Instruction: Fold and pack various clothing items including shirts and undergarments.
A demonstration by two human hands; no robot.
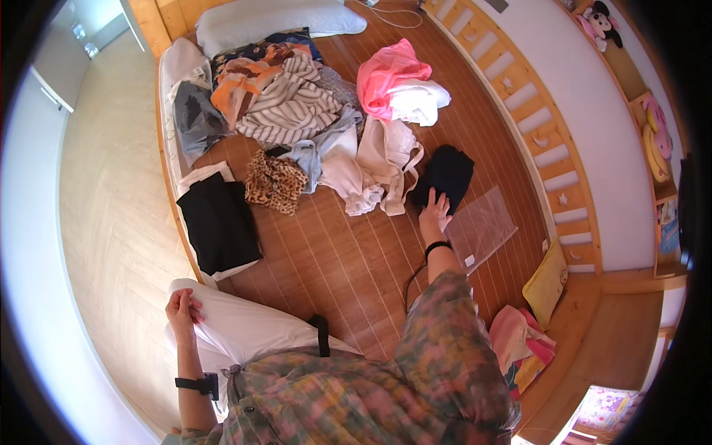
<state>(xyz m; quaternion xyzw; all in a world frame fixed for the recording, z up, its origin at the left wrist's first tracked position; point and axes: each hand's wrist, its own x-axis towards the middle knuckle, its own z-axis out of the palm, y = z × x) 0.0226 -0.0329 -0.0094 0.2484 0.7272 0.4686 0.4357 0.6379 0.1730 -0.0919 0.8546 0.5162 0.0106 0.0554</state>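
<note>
My right hand (435, 214) is laid on the near edge of a folded black garment (446, 175), fingers spread. Beside that hand, a clear plastic bag (484, 228) lies flat on the slatted bed mat (334, 245). My left hand (183, 308) is by my knee in pale trousers (250, 331), its fingers loosely curled with nothing visible in them. Ahead of the left hand, a folded black cloth (218, 225) lies over white fabric at the bed's left edge. Between the two black pieces are a leopard-print cloth (275, 182) and a pale pink bra (386, 150).
A heap with a striped garment (292, 105) lies farther back, beside a pink garment (394, 78) with white fabric. A pale pillow (278, 22) is at the far end. A wooden rail (528, 100) bounds the right side, near a yellow cushion (545, 283) and a colourful cloth (520, 345).
</note>
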